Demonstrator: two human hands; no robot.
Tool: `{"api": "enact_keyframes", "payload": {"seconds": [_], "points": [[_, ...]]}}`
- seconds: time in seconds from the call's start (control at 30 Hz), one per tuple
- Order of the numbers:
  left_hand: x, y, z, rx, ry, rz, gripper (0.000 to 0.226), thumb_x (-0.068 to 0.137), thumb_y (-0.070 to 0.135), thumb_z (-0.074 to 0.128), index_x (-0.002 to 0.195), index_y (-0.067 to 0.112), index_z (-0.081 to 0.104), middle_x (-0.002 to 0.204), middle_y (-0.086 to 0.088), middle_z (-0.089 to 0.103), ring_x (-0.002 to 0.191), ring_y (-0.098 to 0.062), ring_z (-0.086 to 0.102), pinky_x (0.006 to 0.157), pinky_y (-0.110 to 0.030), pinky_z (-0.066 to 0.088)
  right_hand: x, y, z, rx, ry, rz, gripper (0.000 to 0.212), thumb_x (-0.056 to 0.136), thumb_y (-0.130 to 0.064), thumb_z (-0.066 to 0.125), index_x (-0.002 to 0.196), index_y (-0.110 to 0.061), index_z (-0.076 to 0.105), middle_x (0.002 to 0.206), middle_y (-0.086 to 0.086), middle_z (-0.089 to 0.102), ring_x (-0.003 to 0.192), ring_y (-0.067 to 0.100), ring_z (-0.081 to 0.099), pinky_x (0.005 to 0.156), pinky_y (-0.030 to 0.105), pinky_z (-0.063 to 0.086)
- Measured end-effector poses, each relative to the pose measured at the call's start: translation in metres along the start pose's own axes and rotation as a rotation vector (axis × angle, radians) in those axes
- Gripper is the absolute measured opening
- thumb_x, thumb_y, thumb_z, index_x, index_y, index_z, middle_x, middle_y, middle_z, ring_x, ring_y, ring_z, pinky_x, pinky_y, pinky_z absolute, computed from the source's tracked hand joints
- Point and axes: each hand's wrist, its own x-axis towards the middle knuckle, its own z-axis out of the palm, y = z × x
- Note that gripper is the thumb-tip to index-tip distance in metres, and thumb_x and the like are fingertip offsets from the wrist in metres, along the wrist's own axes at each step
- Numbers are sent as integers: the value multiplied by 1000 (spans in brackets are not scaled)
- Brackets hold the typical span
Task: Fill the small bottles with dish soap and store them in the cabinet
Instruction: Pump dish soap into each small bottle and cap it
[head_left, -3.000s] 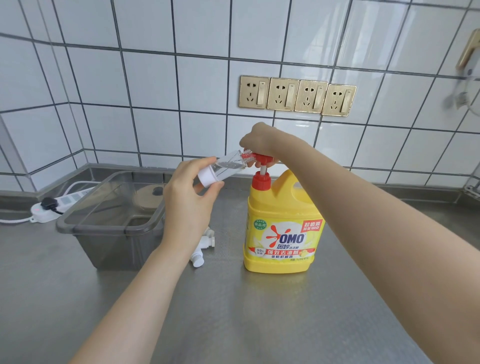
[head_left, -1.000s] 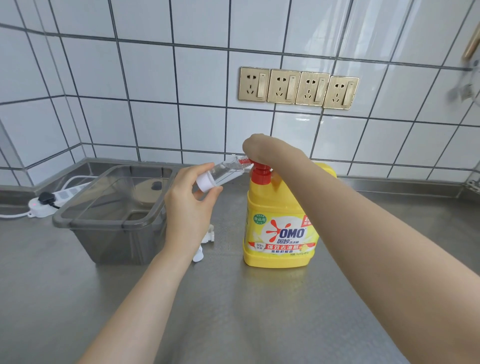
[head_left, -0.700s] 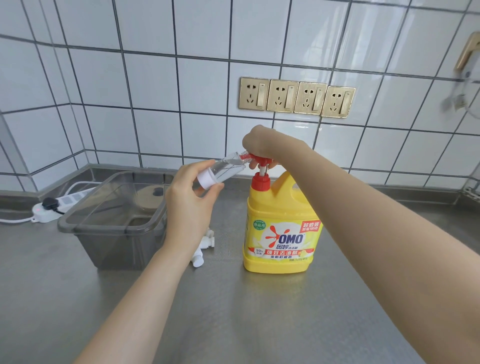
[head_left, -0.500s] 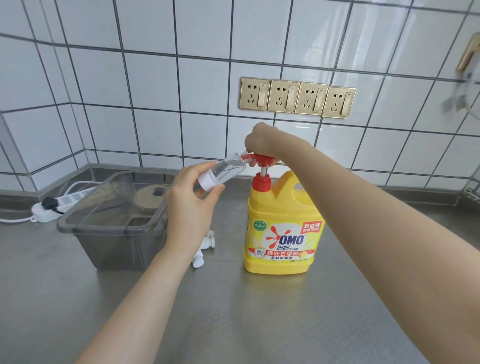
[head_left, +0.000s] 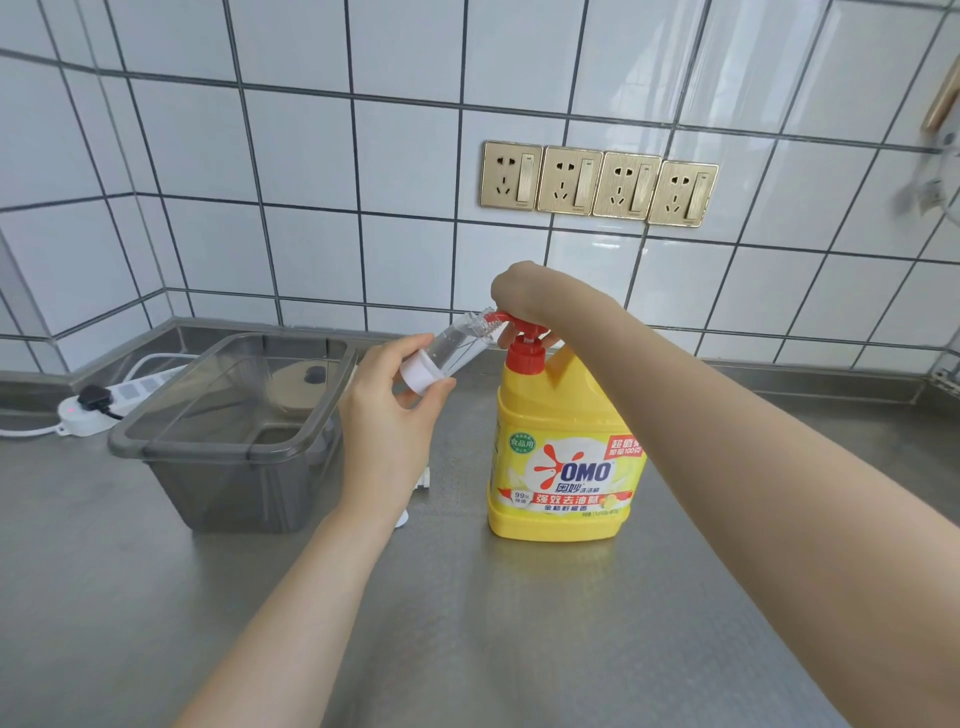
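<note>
A yellow OMO dish soap jug (head_left: 563, 457) with a red pump (head_left: 524, 343) stands on the steel counter. My right hand (head_left: 524, 296) presses down on the pump head, fingers curled over it. My left hand (head_left: 389, 415) holds a small clear bottle (head_left: 457, 345) tilted on its side, white base toward me, its open neck against the pump spout. More small white-capped bottles (head_left: 422, 483) lie on the counter behind my left wrist, mostly hidden.
A grey translucent plastic bin (head_left: 228, 447) sits left of my left hand, with a round lid behind it. A white power strip (head_left: 93, 408) with a plug lies at the far left by the wall. Gold wall sockets (head_left: 597, 184) are above the jug.
The pump head has gone down, risen and is partly pressed down again under my right hand. The small bottle stays at the spout in my left hand.
</note>
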Motion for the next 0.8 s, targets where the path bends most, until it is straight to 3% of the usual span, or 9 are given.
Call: {"api": "enact_keyframes", "payload": {"seconds": [0.07,0.17,0.27,0.37,0.43,0.5,0.57,0.63,0.8], "points": [[-1,-2,1,-3,-5,-10,36,78,4,72,112,14,65,107,0,65,99,-14,60,71,-3,42,-2,2,0,-38,27,-22,35,94,4,37,60,-6,37,90,12,58,58,25,50,35,19,40],[-5,-4,2,-15,-1,-28,36,78,2,72,112,13,65,106,-1,65,97,-15,62,70,-3,42,3,7,4,-65,36,-51,36,96,0,35,62,-9,33,94,10,53,73,33,50,47,24,36],[-8,-4,2,-18,1,-50,35,78,4,72,110,16,65,104,1,66,92,-19,64,66,-4,44,6,9,9,17,53,-17,38,97,0,36,60,-9,30,72,9,39,79,29,42,66,30,36],[-8,-3,1,-17,4,-48,34,78,4,72,110,14,65,105,0,66,95,-17,63,68,-2,42,2,8,6,37,50,6,38,98,-4,35,61,-11,31,67,4,35,64,24,41,57,30,36],[-7,0,1,-30,-1,-37,35,79,3,72,111,13,65,106,-1,66,98,-15,62,70,-2,42,2,5,3,44,46,19,35,96,-1,36,62,-6,36,74,14,52,65,28,52,62,28,46],[-5,3,0,-46,-7,-28,35,79,4,72,112,14,65,107,-1,66,100,-13,62,71,-3,42,2,1,-1,67,15,29,29,93,-4,35,67,-2,46,93,20,66,82,36,64,68,32,55],[-3,4,1,-52,0,-31,35,79,6,72,112,15,64,107,0,67,100,-13,62,72,-4,43,3,-2,-4,42,33,10,25,92,-6,33,74,-2,50,89,18,69,73,32,64,48,25,52],[-2,4,1,-54,4,-36,35,79,7,72,112,15,64,107,1,67,100,-12,62,72,-4,43,3,-4,-5,69,23,19,25,91,-7,33,73,-3,50,87,17,69,67,29,61,44,23,48],[-5,0,3,-89,3,-91,34,80,8,71,111,19,65,106,3,67,99,-12,63,74,-19,52,-2,-3,-1,113,3,54,32,94,-5,30,65,-6,43,113,21,68,84,28,56,76,32,49]]}}
